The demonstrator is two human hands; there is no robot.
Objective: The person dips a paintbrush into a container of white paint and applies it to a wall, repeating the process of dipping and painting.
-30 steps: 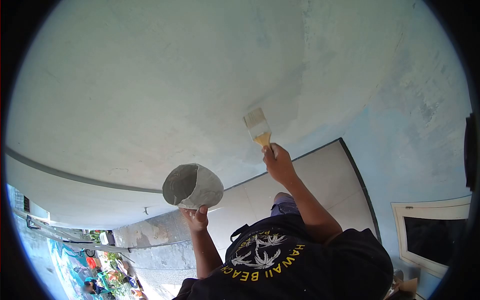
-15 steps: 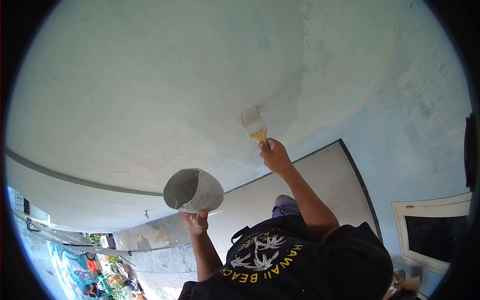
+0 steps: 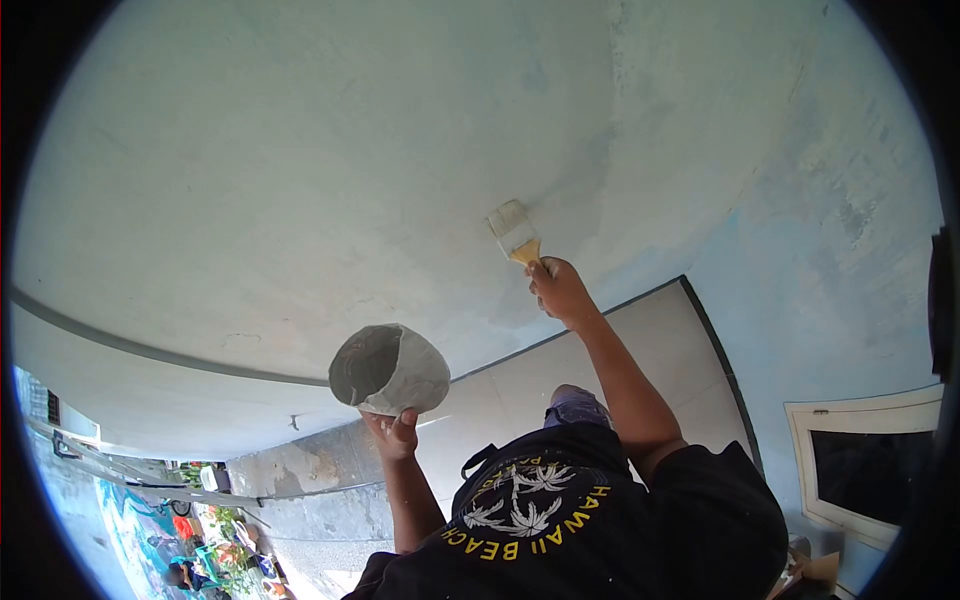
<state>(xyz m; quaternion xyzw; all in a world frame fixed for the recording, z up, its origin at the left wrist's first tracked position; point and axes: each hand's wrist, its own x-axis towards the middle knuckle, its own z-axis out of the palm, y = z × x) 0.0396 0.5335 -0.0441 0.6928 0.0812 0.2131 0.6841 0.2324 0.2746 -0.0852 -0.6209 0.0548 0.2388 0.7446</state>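
A wide flat brush [image 3: 514, 230] with a yellow handle is pinched in my right hand [image 3: 562, 292]. Its pale bristles lie against or very close to the wall [image 3: 350, 180], beside a darker, damp-looking patch. My left hand [image 3: 393, 434] holds a grey, paint-smeared container [image 3: 415, 372] from below, its open mouth tipped to the left. The container is lower than the brush and to its left. What is inside it cannot be made out.
A white-framed window [image 3: 870, 465] is at the lower right, near a cardboard box [image 3: 815, 572]. Pale floor tiles [image 3: 655, 335] with a dark border lie below the wall. At the lower left are a metal ladder [image 3: 150, 485], plants and a person [image 3: 180, 575].
My right hand and the brush have moved slightly up and to the right. The container and my left hand have risen a little.
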